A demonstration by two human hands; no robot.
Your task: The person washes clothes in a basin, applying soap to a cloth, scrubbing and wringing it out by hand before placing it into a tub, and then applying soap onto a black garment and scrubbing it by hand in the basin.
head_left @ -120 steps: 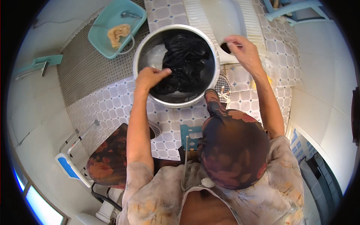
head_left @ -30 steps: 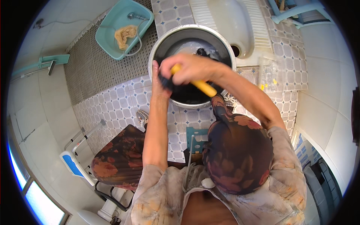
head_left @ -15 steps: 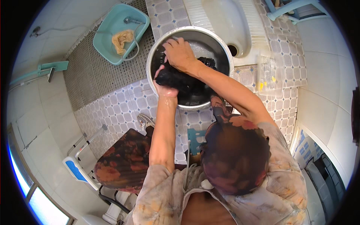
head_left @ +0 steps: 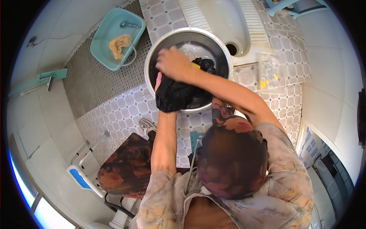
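Note:
A wet black cloth (head_left: 173, 95) lies bunched over my left hand (head_left: 158, 81) in the left part of a round metal basin (head_left: 149, 57). Only the pink edge of that hand shows; the cloth drapes over its palm and wrist. Above the cloth is my right hand (head_left: 173, 63), fingers curled and blurred by motion, so what they hold is hidden. A small yellow thing (head_left: 195, 65) peeks out beside the right wrist. More black cloth (head_left: 206, 65) rests in the basin, near whitish suds (head_left: 192, 49).
Far left, a turquoise tub (head_left: 100, 42) holds a tan cloth (head_left: 119, 45) and a shower head (head_left: 124, 24). Behind the basin to the right is a squat toilet (head_left: 228, 23). A clear plastic sheet (head_left: 271, 72) lies on the tiles. A shoe (head_left: 145, 126) stands near my left forearm.
The black cloth has slid down over my left palm and wrist. My right hand has drawn left and its fingers have curled. The yellow thing has come into sight. The whole view has shifted slightly.

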